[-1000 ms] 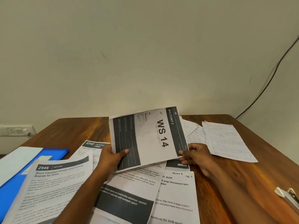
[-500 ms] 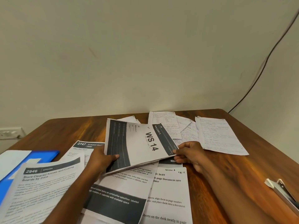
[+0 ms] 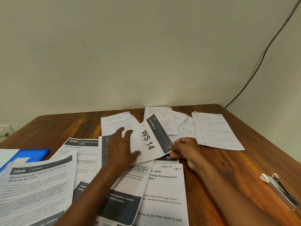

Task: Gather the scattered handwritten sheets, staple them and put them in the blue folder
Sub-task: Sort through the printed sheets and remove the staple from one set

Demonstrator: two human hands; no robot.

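At the centre of the head view, a printed sheet marked "WS 14" [image 3: 149,141] lies on other printed pages spread over a wooden table [image 3: 228,163]. Right hand [image 3: 184,150]: fingers curled, pinching the sheet's corner at 3 o'clock of it. Left hand [image 3: 121,147]: fingers straight and spread, gripping nothing, lying over the sheet's 9 o'clock half; whether it presses the paper cannot be told, since the hand is blurred.

Handwritten sheets: one [image 3: 117,123] at 11 o'clock of the WS 14 sheet, partly under it; an overlapping cluster [image 3: 164,118] at 1 o'clock; a larger sheet [image 3: 215,131] at 2 o'clock, just beside the cluster. All lie flat near the table's far edge.

Blue folder [image 3: 32,154]: at 9 o'clock of the scene, at the left border, partly covered by a printed page headed "2946" [image 3: 37,190]. A page headed "2747" [image 3: 81,144] lies between that page and the left hand. A page marked "3649" [image 3: 164,193] lies at 6 o'clock of the right hand.

Stapler [image 3: 280,191]: at 4 o'clock, at the right border, well apart from the sheets. A dark cable [image 3: 260,62] runs down the wall [image 3: 130,46].
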